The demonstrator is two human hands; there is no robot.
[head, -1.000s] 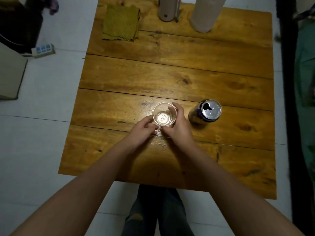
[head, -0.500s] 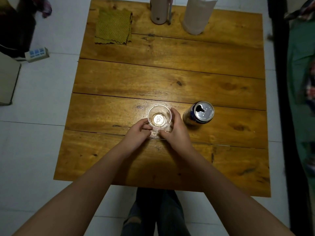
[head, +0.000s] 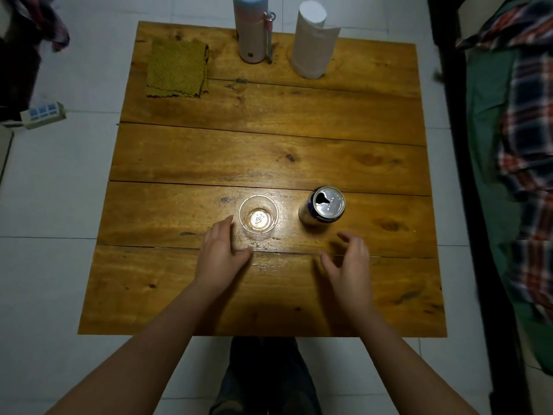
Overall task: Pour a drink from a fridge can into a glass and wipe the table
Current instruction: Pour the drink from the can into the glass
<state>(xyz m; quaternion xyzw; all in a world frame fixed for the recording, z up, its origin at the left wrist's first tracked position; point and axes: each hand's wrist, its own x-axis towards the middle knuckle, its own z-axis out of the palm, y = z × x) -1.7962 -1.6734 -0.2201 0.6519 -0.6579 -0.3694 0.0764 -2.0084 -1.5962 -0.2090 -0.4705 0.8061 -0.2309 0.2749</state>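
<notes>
Head: clear round glass (head: 258,214) beside cylindrical can (head: 323,205).

Wooden plank table (head: 269,151), clear glass (head: 258,213), opened can (head: 322,206), folded green cloth (head: 177,69), flask (head: 250,28), paper roll (head: 312,40)

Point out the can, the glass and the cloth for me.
can (head: 328,202), head view, on its silver top beside the opening.
glass (head: 258,220), head view, on its base seen through the open mouth.
cloth (head: 177,70), head view, on the middle of the folded fabric.
</notes>
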